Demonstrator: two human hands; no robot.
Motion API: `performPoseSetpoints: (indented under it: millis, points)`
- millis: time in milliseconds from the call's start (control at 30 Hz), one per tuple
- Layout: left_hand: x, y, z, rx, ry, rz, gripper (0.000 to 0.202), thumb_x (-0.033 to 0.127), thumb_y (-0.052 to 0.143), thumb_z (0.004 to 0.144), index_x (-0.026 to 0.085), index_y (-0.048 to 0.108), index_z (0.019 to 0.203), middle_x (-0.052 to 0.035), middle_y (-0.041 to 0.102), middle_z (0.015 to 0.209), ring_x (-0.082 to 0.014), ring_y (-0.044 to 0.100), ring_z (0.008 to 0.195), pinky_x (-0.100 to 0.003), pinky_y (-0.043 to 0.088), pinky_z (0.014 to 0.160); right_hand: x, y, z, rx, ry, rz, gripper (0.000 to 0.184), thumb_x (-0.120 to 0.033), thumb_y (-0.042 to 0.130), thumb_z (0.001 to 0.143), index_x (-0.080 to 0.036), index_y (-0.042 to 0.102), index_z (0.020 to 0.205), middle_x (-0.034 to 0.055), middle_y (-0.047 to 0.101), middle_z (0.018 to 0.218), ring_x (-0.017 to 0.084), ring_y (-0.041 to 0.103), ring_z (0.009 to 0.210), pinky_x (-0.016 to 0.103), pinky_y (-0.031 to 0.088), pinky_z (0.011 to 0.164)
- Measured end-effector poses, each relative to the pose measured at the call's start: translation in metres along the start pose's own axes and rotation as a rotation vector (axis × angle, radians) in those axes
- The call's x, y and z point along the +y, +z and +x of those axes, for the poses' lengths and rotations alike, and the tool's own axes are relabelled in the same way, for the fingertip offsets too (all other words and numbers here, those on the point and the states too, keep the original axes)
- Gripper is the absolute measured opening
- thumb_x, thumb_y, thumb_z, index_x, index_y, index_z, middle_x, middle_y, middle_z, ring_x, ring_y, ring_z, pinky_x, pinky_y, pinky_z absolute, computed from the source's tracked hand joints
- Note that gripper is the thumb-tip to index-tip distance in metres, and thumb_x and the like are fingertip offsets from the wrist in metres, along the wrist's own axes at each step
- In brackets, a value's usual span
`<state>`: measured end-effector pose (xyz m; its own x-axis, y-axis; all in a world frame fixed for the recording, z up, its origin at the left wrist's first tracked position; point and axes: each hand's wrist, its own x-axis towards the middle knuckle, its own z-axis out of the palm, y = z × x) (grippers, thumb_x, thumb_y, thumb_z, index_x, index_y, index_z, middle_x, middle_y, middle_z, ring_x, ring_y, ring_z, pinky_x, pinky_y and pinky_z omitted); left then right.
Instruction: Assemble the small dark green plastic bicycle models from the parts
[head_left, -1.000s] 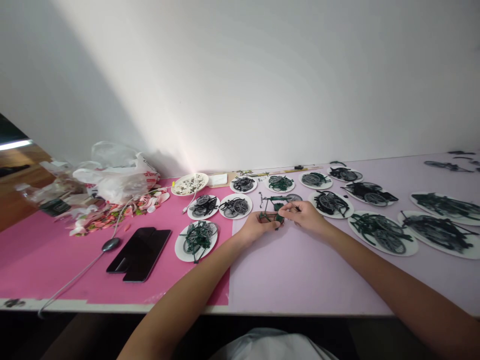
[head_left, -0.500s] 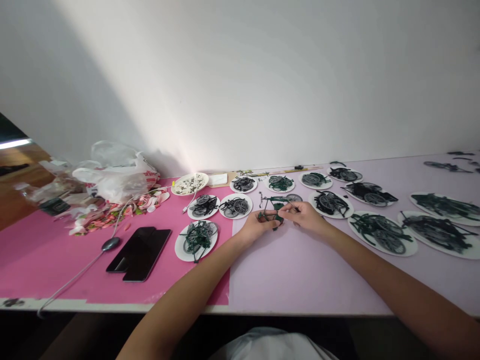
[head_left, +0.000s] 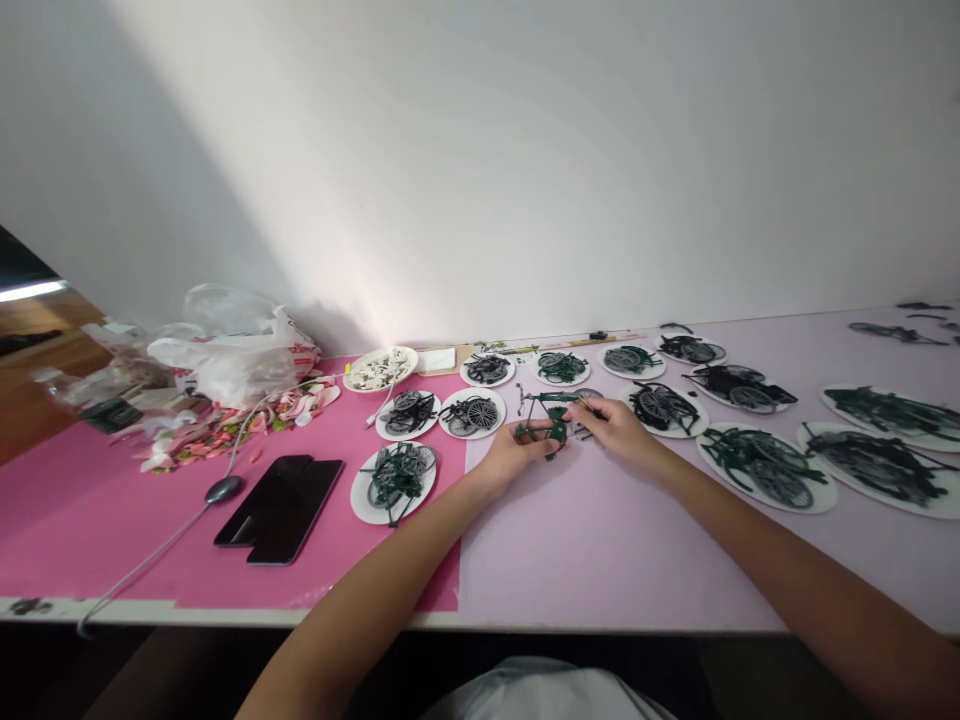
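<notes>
Left hand [head_left: 511,455] pinched closed on green model bicycle [head_left: 544,415] (small, partly assembled), right hand [head_left: 616,427] curled, fingertips at its frame, grasp unclear, white plates [head_left: 472,412] of parts beside, lilac mat [head_left: 600,540] beneath

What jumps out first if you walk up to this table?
Rows of white plates piled with small toy bicycle parts, spread from the table's middle to the far right. At the centre, the left hand holds a green toy bicycle while the right hand touches it. A black phone lies on the pink mat, left.
</notes>
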<state>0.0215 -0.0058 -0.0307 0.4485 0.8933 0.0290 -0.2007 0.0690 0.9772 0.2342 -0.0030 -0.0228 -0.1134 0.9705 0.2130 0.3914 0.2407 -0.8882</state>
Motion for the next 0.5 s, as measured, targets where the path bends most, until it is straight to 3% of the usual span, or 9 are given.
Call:
performPoseSetpoints:
  millis: [100, 300, 500]
  points:
    - [-0.001, 0.0, 0.001, 0.014, -0.001, -0.01, 0.052, 0.03, 0.093, 0.064, 0.009, 0.077, 0.109, -0.0132, 0.079, 0.092, -0.0187, 0.069, 0.078, -0.034, 0.051, 0.083, 0.009, -0.008, 0.005, -0.034, -0.097, -0.13, 0.041, -0.059, 0.061, 0.09, -0.02, 0.075, 0.089, 0.0051, 0.07, 0.08, 0.02, 0.062, 0.069, 0.03, 0.047, 0.063]
    - [-0.005, -0.001, 0.002, 0.027, 0.038, -0.042, 0.051, 0.033, 0.094, 0.064, 0.009, 0.077, 0.106, -0.0116, 0.077, 0.091, -0.0154, 0.065, 0.074, -0.033, 0.05, 0.082, 0.03, -0.021, 0.011, -0.188, -0.147, -0.335, 0.027, -0.045, 0.07, 0.082, -0.024, 0.083, 0.091, 0.0053, 0.074, 0.075, 0.024, 0.067, 0.072, 0.033, 0.051, 0.067]
    - [-0.006, -0.002, 0.003, 0.053, 0.033, -0.021, 0.052, 0.034, 0.094, 0.064, 0.009, 0.076, 0.106, -0.01, 0.077, 0.086, -0.0145, 0.064, 0.07, -0.032, 0.05, 0.079, 0.03, -0.016, 0.011, -0.291, -0.22, -0.399, 0.025, -0.043, 0.067, 0.086, -0.026, 0.084, 0.094, 0.0069, 0.08, 0.088, 0.026, 0.07, 0.079, 0.033, 0.053, 0.073]
